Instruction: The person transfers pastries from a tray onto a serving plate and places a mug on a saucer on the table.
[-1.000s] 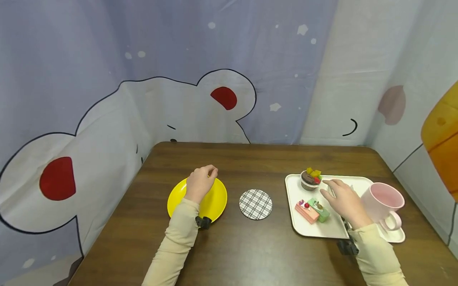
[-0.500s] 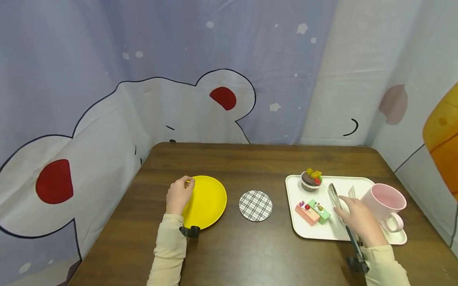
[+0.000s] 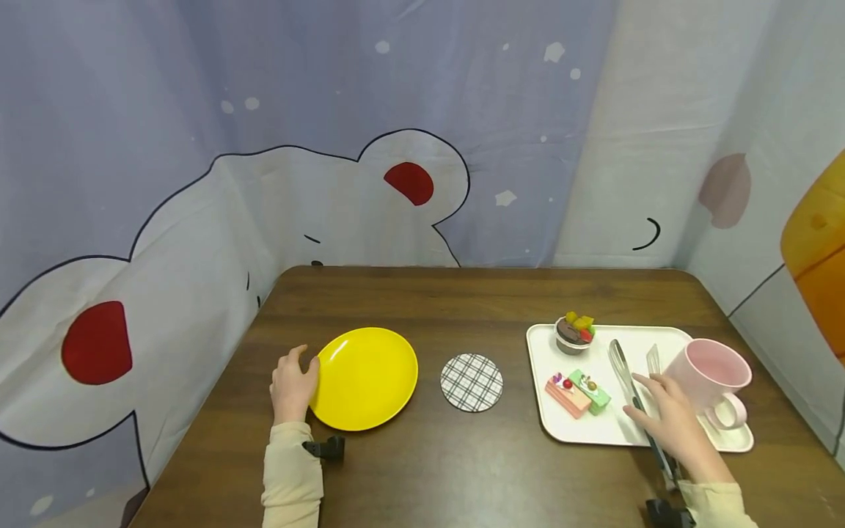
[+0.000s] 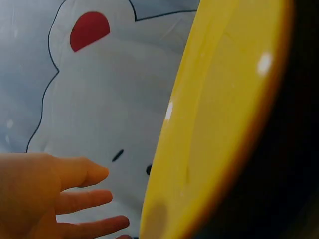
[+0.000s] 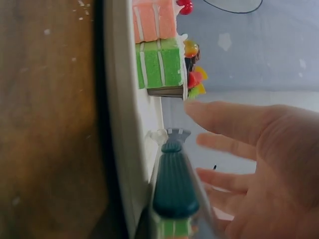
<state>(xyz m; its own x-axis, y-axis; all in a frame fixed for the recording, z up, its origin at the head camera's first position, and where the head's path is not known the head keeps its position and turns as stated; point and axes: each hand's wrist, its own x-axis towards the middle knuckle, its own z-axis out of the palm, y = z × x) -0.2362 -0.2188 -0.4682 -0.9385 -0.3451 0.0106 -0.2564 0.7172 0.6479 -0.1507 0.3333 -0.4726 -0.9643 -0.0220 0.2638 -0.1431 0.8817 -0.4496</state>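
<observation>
My left hand (image 3: 293, 387) is at the left rim of a yellow plate (image 3: 366, 380), thumb right beside the rim and fingers relaxed. The left wrist view has that hand (image 4: 60, 199) with fingers apart, left of the plate (image 4: 224, 119). Over a white tray (image 3: 564, 429), my right hand (image 3: 676, 425) hovers with fingers spread and nothing gripped. Beneath it lie metal tongs (image 3: 620, 363) with a dark green grip (image 5: 174, 189), handle reaching past the tray's front edge. A fork (image 3: 653, 359) shows beyond the fingers, its handle hidden. A pink mug (image 3: 706, 374) stands right of this hand.
On the tray's left are a chocolate cupcake with fruit (image 3: 573, 334), a pink cake slice (image 3: 568, 396) and a green cake slice (image 3: 590, 391). A round checked coaster (image 3: 472, 382) lies between plate and tray. A printed curtain (image 3: 528, 147) hangs behind the wooden table (image 3: 462, 477).
My left hand has moved left from over the plate to its left rim, and its fingers have spread. My right hand has drawn back toward me and slightly right, uncovering the tongs and fork.
</observation>
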